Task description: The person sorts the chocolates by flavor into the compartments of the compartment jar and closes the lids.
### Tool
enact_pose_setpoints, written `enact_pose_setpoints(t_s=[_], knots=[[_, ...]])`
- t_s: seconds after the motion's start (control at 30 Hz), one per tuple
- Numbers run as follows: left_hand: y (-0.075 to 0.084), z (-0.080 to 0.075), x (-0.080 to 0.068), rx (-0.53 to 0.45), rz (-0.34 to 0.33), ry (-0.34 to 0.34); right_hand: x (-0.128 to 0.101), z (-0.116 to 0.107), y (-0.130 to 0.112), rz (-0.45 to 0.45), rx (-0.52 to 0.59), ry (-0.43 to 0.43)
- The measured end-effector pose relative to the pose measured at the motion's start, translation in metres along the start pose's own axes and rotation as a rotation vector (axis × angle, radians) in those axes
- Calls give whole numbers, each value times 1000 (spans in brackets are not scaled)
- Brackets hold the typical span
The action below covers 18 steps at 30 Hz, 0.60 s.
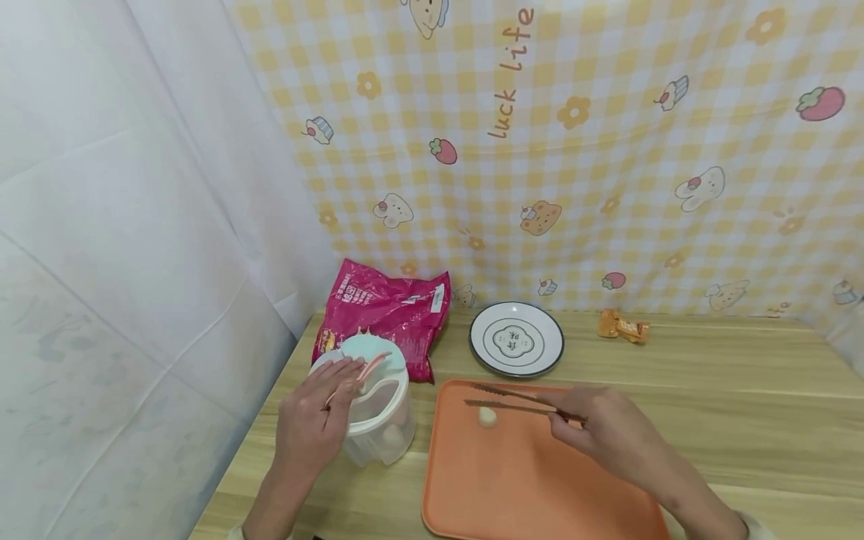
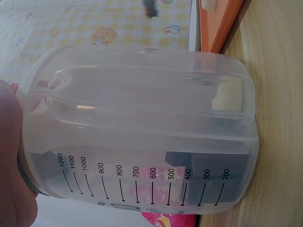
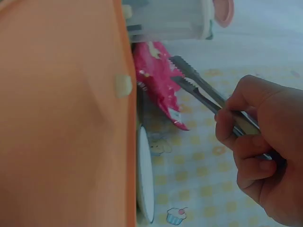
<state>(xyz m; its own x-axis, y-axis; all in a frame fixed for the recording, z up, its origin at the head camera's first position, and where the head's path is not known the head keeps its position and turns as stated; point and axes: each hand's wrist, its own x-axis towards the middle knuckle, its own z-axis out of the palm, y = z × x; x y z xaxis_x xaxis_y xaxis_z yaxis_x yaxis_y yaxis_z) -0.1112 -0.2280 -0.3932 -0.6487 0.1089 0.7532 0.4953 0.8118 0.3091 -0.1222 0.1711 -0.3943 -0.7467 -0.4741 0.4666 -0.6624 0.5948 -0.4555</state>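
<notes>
The left hand rests on the jug, fingers seemingly straight. The right hand squeezes tongs above 1 dumpling.

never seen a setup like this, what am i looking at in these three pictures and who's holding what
There is no machine here: a person works with two bare hands and wears three cameras. The wide picture comes from a camera on the head, looking down at a wooden table. The other two come from cameras on each wrist, so they look sideways and very close.

The left hand rests on the lid of a clear measuring jug; the left wrist view shows its printed scale. The right hand grips metal tongs, their tips above a small pale piece of food lying on an orange tray.

Also on the table: a pink snack bag, a white plate with a dark rim and a small orange wrapper.
</notes>
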Motion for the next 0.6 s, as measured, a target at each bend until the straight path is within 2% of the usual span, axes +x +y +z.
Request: enact_pose_setpoints(t_s=[0.37,0.6], knots=[[0,0,-1,4,-3,-5,-6,5,15,64,-45,-192],[0,1,0,7,-3,-3,-6,6,16,45,-90,-186]])
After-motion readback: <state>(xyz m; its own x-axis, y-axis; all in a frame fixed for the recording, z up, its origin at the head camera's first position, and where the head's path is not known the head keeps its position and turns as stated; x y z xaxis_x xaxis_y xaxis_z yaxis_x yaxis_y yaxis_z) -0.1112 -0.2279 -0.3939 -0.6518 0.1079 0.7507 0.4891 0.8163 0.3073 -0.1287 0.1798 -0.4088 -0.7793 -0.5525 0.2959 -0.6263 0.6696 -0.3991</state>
